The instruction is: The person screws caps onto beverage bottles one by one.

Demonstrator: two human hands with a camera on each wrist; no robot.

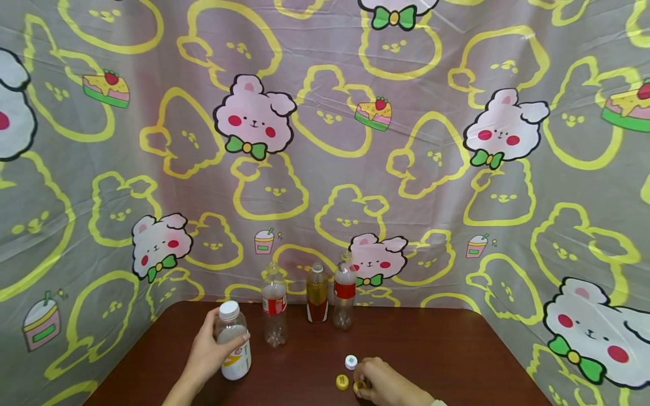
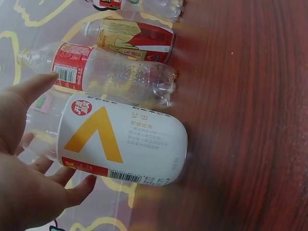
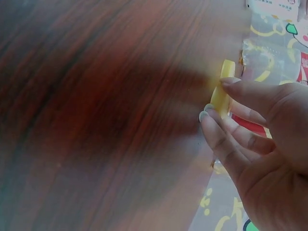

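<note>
My left hand (image 1: 210, 347) grips a clear plastic bottle (image 1: 236, 361) with a white cap and a white label at its upper part. It stands upright on the table, and in the left wrist view its label (image 2: 125, 139) shows an orange V shape. Low over the table's near part, my right hand (image 1: 383, 380) pinches a yellow bottle cap (image 3: 223, 98) between thumb and fingertips. Just left of those fingers lie a second yellow cap (image 1: 342, 382) and a white cap (image 1: 351, 362).
Behind the caps stand two clear bottles with red labels, one on the left (image 1: 275, 316) and one on the right (image 1: 344, 307). Between them is a bottle of amber liquid (image 1: 317, 296). A patterned curtain (image 1: 325, 169) hangs around the brown table (image 1: 431, 349).
</note>
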